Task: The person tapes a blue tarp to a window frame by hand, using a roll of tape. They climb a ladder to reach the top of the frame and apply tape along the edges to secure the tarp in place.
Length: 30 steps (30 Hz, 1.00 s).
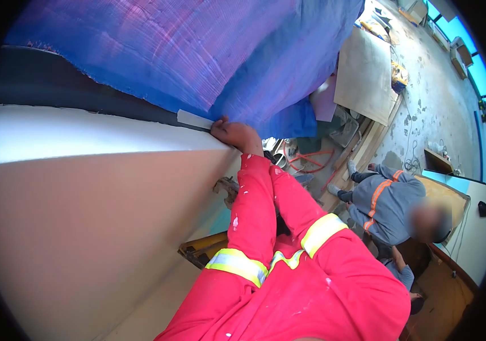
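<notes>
My left hand (236,135) is at the top edge of a large pale panel (95,227), its fingers curled at the right end of a short whitish strip (193,120). That strip lies along the dark gap between the panel's white edge (84,132) and the lower edge of a blue-purple sheet (197,57). The sheet hangs right above my fingers and touches them. My right sleeve (294,196) reaches up beside the left one and ends behind my left wrist; my right hand is hidden there.
A person in grey with orange bands (388,199) is at the right, with another person partly visible below (403,271). Boards (362,74), a red round frame (311,161) and a cable (412,163) lie on the floor. A yellow metal part (203,248) is beside my left sleeve.
</notes>
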### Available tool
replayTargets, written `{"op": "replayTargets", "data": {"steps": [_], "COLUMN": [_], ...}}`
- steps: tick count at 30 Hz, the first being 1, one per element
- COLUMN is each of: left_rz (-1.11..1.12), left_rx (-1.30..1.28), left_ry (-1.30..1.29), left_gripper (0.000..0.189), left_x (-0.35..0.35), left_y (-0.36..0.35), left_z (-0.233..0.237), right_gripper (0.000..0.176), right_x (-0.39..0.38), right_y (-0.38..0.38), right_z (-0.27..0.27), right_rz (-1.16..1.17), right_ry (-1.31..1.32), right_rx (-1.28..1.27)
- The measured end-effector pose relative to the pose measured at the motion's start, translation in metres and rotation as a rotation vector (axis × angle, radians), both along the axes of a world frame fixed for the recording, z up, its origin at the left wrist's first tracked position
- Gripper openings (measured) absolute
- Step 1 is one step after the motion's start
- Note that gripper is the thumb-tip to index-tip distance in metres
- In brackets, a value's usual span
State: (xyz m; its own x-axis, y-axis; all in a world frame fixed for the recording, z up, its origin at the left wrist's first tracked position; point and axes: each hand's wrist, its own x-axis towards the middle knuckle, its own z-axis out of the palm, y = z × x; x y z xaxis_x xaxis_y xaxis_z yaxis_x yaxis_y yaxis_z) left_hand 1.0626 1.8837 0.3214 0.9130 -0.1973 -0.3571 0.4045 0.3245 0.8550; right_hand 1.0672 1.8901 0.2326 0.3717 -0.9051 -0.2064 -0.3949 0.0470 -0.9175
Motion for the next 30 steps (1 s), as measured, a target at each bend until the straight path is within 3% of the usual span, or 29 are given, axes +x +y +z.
{"op": "replayTargets", "data": {"steps": [2, 5, 7, 8, 9, 10, 11, 14, 18, 21, 25, 30], "left_rz": [-0.093, -0.064, -0.103, -0.117, -0.113, -0.021, 0.061, 0.195, -0.042, -0.001, -0.025, -0.287], "left_rx": [0.045, -0.07, 0.033, -0.001, -0.455, -0.233, -0.014, 0.098, -0.089, 0.009, 0.135, 0.252], "left_ry": [-0.005, 0.13, -0.104, -0.219, 0.057, -0.146, -0.353, -0.488, 0.029, 0.121, 0.258, 0.455], "left_gripper": [0.025, 0.024, 0.022, 0.022, 0.01, 0.011, 0.012, 0.013, 0.018, 0.018, 0.022, 0.029], "left_x": [0.006, 0.017, 0.017, 0.009, 0.0, 0.005, 0.006, 0.005, 0.038, 0.037, 0.044, 0.066], "left_y": [0.006, 0.002, 0.021, -0.01, -0.009, -0.004, -0.005, -0.007, 0.001, -0.008, -0.014, -0.005], "left_z": [-0.011, -0.051, -0.049, -0.015, 0.007, -0.007, -0.026, -0.031, -0.097, -0.113, -0.123, -0.132], "right_gripper": [0.038, 0.039, 0.04, 0.04, 0.041, 0.041, 0.045, 0.046, 0.048, 0.048, 0.048, 0.045], "right_x": [0.005, 0.004, -0.012, -0.048, -0.075, -0.09, -0.108, -0.144, -0.219, -0.264, -0.321, -0.371], "right_y": [0.001, 0.005, 0.027, 0.071, 0.094, 0.113, 0.11, 0.119, 0.141, 0.169, 0.214, 0.27], "right_z": [-0.008, -0.03, -0.064, -0.089, -0.121, -0.123, -0.079, -0.097, -0.115, -0.13, -0.149, -0.157], "right_rz": [-0.038, -0.112, -0.193, -0.236, -0.251, -0.225, -0.174, -0.212, -0.296, -0.44, -0.441, -0.478], "right_ry": [0.074, 0.23, 0.395, 0.49, 0.581, 0.639, 0.686, 0.616, 0.651, 0.632, 0.617, 0.651], "right_rx": [0.034, 0.096, 0.191, 0.247, 0.299, 0.321, 0.407, 0.294, 0.303, 0.408, 0.496, 0.526]}}
